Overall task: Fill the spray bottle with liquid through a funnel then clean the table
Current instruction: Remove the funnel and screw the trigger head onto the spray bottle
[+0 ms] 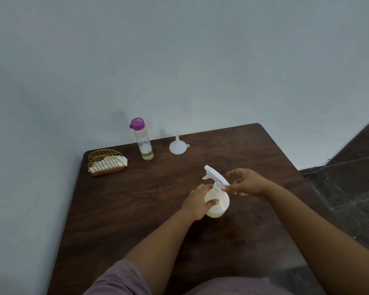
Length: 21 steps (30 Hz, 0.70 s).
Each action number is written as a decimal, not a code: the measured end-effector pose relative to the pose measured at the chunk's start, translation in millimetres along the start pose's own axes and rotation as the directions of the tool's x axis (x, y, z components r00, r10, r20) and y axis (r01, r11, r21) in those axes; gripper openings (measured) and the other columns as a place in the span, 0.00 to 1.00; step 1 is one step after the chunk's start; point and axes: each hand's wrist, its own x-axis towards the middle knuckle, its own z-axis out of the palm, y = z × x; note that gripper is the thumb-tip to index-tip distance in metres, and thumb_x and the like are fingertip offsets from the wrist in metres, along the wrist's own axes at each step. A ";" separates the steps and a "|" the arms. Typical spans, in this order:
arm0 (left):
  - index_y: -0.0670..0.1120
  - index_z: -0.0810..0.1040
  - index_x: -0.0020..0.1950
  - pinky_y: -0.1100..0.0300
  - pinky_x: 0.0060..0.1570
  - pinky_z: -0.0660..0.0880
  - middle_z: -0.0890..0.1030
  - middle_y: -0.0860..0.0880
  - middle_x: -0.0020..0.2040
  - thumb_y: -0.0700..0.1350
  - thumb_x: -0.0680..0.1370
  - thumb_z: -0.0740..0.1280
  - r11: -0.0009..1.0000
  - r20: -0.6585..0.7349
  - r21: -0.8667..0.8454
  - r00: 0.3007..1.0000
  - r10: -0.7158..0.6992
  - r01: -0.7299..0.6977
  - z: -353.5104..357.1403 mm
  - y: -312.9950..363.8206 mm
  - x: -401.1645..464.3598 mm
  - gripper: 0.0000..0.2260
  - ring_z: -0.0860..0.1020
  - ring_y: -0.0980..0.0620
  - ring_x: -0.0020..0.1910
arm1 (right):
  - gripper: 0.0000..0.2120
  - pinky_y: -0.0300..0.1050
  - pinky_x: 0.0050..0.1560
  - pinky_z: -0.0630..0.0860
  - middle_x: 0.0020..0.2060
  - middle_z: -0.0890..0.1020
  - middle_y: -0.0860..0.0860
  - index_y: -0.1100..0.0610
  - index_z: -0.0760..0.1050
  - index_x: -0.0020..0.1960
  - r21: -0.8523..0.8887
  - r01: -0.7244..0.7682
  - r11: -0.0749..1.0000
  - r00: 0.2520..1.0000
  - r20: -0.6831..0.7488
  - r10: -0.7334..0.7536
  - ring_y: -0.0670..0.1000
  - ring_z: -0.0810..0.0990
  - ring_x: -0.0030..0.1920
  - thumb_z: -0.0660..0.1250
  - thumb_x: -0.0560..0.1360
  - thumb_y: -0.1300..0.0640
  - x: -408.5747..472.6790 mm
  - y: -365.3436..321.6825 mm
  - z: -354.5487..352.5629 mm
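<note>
At the table's far left a gold wire napkin holder (107, 163) keeps white napkins ready, likely for wiping, beside a clear purple-capped bottle (143, 141) with little liquid left and an upturned white funnel (178, 145). Nearer the middle, the left hand (197, 204) wraps the white spray bottle (217, 202), steadying it upright, while the right hand (246, 182) pinches its trigger head (215, 175), apparently to twist it. The dark wooden table (136, 209) meets a pale wall, with dark floor tiles at right.
</note>
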 end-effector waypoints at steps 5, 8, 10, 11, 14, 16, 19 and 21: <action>0.55 0.68 0.71 0.48 0.65 0.70 0.71 0.55 0.69 0.57 0.77 0.67 1.000 -0.035 -0.016 0.999 0.003 -0.004 2.5 -3.1 1.9 0.23 0.69 0.50 0.69 | 0.18 0.49 0.55 0.78 0.50 0.84 0.47 0.52 0.79 0.56 0.177 0.273 0.946 0.953 -0.184 -0.241 0.45 0.82 0.50 0.77 0.68 0.60 11.7 38.4 49.6; 0.54 0.69 0.71 0.47 0.66 0.70 0.72 0.54 0.69 0.56 0.77 0.66 1.000 -0.040 -0.014 0.999 0.000 -0.001 3.6 -3.9 2.7 0.23 0.69 0.49 0.68 | 0.11 0.34 0.40 0.74 0.38 0.83 0.44 0.52 0.81 0.43 0.174 0.286 0.942 0.867 -0.466 -0.177 0.41 0.80 0.39 0.80 0.64 0.54 17.6 41.9 72.8; 0.55 0.68 0.71 0.45 0.65 0.71 0.71 0.54 0.69 0.55 0.77 0.66 1.000 -0.051 -0.016 0.999 -0.005 0.004 3.6 -3.8 3.8 0.23 0.70 0.48 0.68 | 0.15 0.35 0.34 0.70 0.32 0.77 0.46 0.55 0.74 0.32 0.083 0.277 0.957 0.793 -0.582 -0.179 0.44 0.75 0.33 0.80 0.63 0.51 19.4 46.6 88.5; 0.55 0.68 0.71 0.44 0.64 0.71 0.71 0.54 0.69 0.55 0.76 0.65 1.000 -0.054 -0.020 0.999 -0.006 0.005 3.6 -4.8 5.0 0.23 0.70 0.48 0.67 | 0.18 0.38 0.35 0.68 0.31 0.75 0.46 0.56 0.71 0.30 0.055 0.277 0.959 0.782 -0.593 -0.192 0.44 0.74 0.33 0.80 0.63 0.51 20.2 48.8 97.8; 0.57 0.67 0.71 0.42 0.63 0.71 0.70 0.55 0.70 0.58 0.72 0.62 1.000 -0.020 -0.012 1.000 -0.003 0.003 4.8 -8.9 9.5 0.26 0.70 0.47 0.68 | 0.21 0.36 0.36 0.69 0.37 0.73 0.48 0.54 0.69 0.38 0.122 0.235 0.964 0.772 -0.626 -0.108 0.45 0.73 0.38 0.81 0.61 0.49 18.7 50.1 110.9; 0.57 0.67 0.70 0.43 0.64 0.71 0.70 0.55 0.70 0.58 0.74 0.66 1.000 -0.012 -0.008 1.000 -0.005 0.005 3.1 -6.6 7.8 0.25 0.70 0.48 0.68 | 0.26 0.30 0.42 0.69 0.49 0.73 0.47 0.54 0.71 0.53 0.208 0.256 0.944 0.767 -0.639 -0.067 0.43 0.74 0.48 0.80 0.63 0.49 14.3 44.6 103.9; 0.55 0.68 0.71 0.45 0.65 0.70 0.71 0.54 0.69 0.57 0.76 0.68 1.000 -0.027 -0.024 1.000 -0.005 0.004 2.7 -7.3 7.6 0.24 0.70 0.48 0.68 | 0.23 0.29 0.54 0.69 0.60 0.75 0.42 0.50 0.70 0.66 0.207 0.382 0.901 0.822 -0.523 -0.228 0.41 0.73 0.61 0.71 0.74 0.53 12.5 37.5 86.6; 0.53 0.68 0.72 0.45 0.65 0.70 0.71 0.53 0.69 0.57 0.77 0.67 1.000 -0.022 -0.011 1.000 -0.012 0.011 2.5 -6.2 6.8 0.25 0.69 0.48 0.68 | 0.12 0.32 0.49 0.72 0.50 0.81 0.41 0.45 0.76 0.57 0.212 0.387 0.897 0.836 -0.491 -0.245 0.42 0.79 0.54 0.70 0.75 0.54 12.4 34.4 82.6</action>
